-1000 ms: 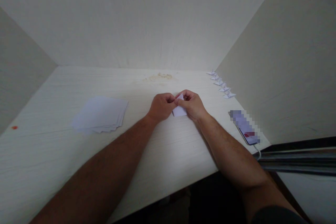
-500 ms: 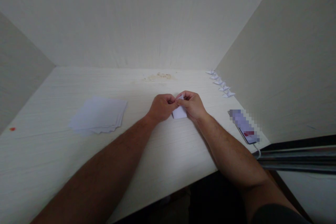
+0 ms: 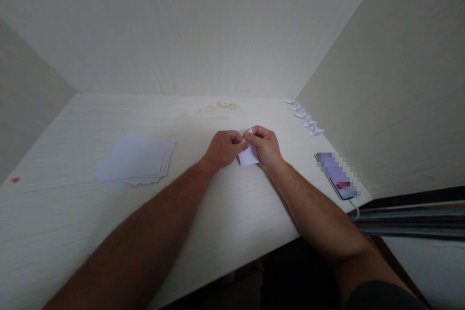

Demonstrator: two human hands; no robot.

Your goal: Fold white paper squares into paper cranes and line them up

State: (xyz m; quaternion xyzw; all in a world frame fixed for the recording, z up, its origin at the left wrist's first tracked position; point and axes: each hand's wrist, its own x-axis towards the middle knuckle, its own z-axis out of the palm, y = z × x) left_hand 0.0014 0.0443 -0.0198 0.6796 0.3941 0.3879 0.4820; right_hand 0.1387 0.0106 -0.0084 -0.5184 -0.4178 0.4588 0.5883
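Note:
A small folded piece of white paper [image 3: 249,156] is between my two hands, above the middle of the table. My left hand [image 3: 225,147] pinches its left edge, with the thumb pressed on the front. On the other side my right hand [image 3: 266,144] grips the upper right part between thumb and fingers, and a pointed tip of the paper sticks up over that thumb. The fingers behind the paper are partly hidden, and the fold details are too small to make out.
A loose stack of white paper sheets [image 3: 140,157] lies to the left. Several folded paper cranes [image 3: 308,123] stand in a row along the right wall. Nearer me is a phone [image 3: 336,174] with a white cable [image 3: 357,212]. A red spot [image 3: 15,179] marks the table's [image 3: 236,218] far left.
My right thumb has shifted slightly up and right, away from the left thumb, showing more of the paper. Both hands keep hold of it.

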